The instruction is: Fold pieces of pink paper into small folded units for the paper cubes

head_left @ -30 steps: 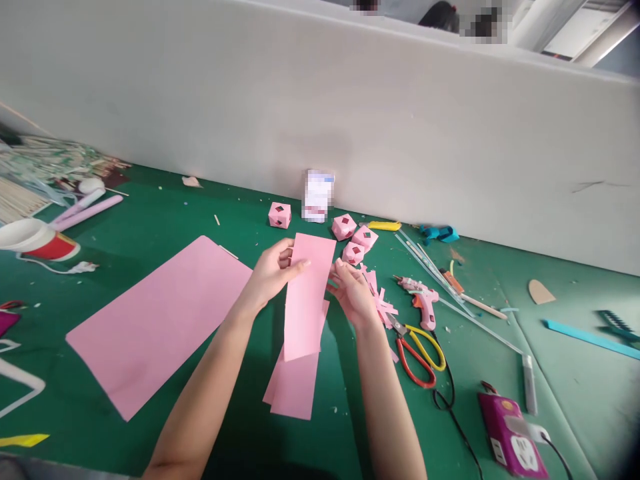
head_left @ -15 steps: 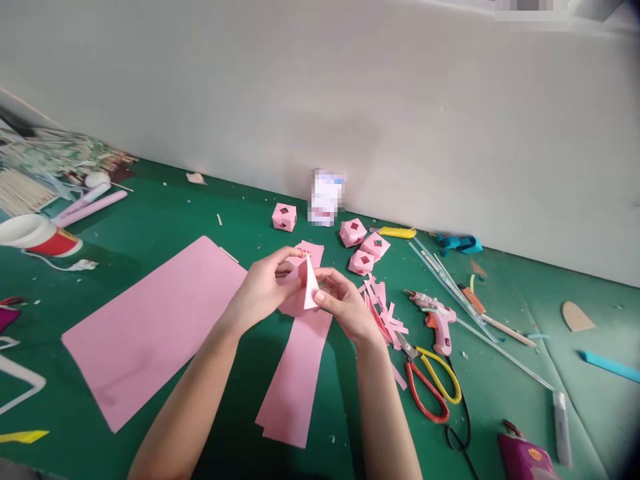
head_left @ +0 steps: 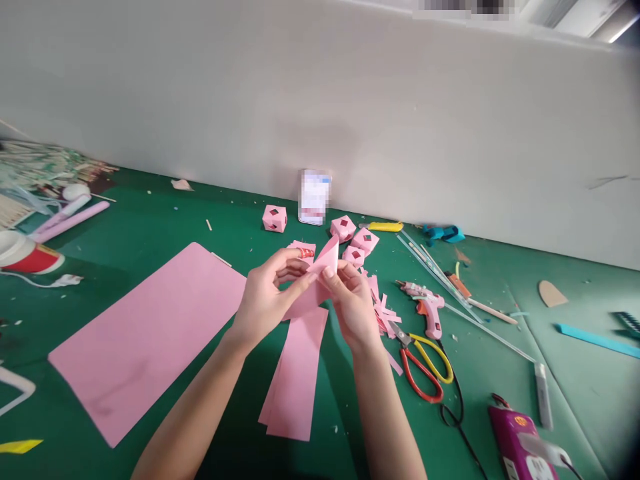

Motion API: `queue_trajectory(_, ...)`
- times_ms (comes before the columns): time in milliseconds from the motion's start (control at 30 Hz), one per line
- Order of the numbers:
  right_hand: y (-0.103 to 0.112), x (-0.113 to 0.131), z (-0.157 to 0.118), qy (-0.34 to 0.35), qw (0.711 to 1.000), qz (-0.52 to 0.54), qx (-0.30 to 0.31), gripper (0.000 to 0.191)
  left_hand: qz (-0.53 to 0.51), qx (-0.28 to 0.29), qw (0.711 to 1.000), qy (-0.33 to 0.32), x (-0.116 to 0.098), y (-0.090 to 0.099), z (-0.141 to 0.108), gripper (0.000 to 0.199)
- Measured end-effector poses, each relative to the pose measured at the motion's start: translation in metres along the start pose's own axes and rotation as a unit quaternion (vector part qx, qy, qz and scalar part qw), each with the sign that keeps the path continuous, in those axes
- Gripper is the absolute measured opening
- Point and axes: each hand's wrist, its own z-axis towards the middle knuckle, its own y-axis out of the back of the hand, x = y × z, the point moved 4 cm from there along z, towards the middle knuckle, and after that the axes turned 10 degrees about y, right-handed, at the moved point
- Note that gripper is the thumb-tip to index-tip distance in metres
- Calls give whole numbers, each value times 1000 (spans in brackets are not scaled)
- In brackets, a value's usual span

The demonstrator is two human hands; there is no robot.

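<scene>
A folded piece of pink paper is held up between my two hands at the middle of the table. My left hand grips its left part, thumb pointing to the fold and fingers curled behind; a red band shows on one finger. My right hand pinches the right edge with the thumb in front. The paper's upper corner stands up in a point. Below my hands lie overlapping pink paper strips. Beyond them sit several small folded pink paper shapes with diamond-shaped holes.
Left lies a large pink sheet, beyond it a red-and-white paper cup. Right are pink scraps, scissors, a pink glue gun and a yellow cutter. A phone leans against the wall.
The held paper has turned: its white-looking edge faced me before, and now a pink face with a raised corner shows. My left thumb has moved right towards my right thumb. The view has shifted slightly right.
</scene>
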Motion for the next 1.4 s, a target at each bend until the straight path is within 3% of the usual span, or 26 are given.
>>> queue_trajectory(100, -6, -1, -2, -9, 1000, 10, 20, 21, 19, -13, 1000, -8, -4, 5, -1, 31)
queue_trajectory(267, -2, 8, -1, 27, 996, -60, 58, 17, 65, 16, 998, -5, -8, 11, -4, 34)
queue_trajectory(533, 1, 12, -4, 51, 995, -86, -1, 25, 57, 6, 998, -12, -9, 6, -9, 37)
queue_trajectory(1400, 2, 11, -6, 59, 995, -84, 4, 25, 38, 4, 999, -3, -11, 7, -9, 41)
